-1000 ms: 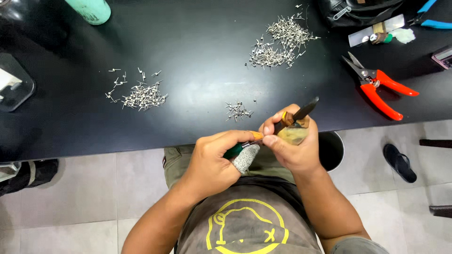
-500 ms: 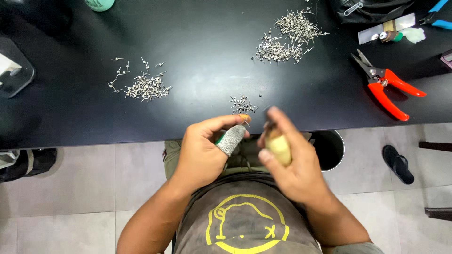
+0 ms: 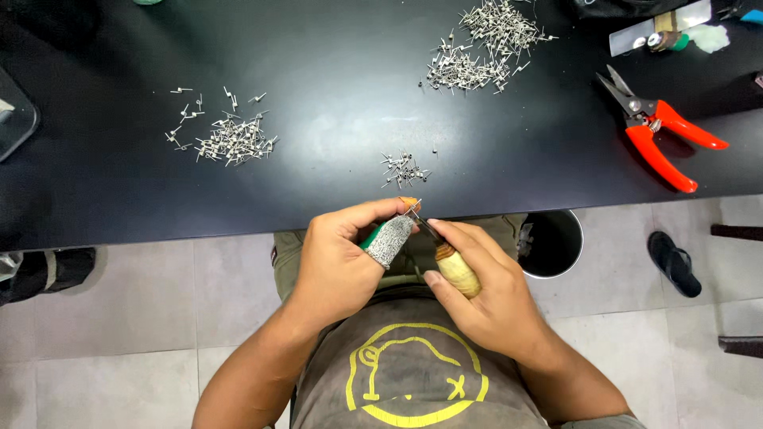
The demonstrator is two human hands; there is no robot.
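A black table [image 3: 334, 71] spreads out beyond the fingertips. A small cluster of metal pins [image 3: 404, 169] lies just past them, a larger pile [image 3: 226, 141] further off to their left, the biggest heap [image 3: 483, 44] up to their right, and red-handled pliers [image 3: 660, 131] far right.

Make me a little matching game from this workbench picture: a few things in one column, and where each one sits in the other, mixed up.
Things:
1. red-handled cutters
2. wooden-handled tool
3. grey thumb guard
4. black bin

Places:
A. on the left hand
B. on the floor under the table edge
C. held in the right hand
D. lying on the black table, far right

Pairs: 1-D, 2-C, 3-A, 4-B
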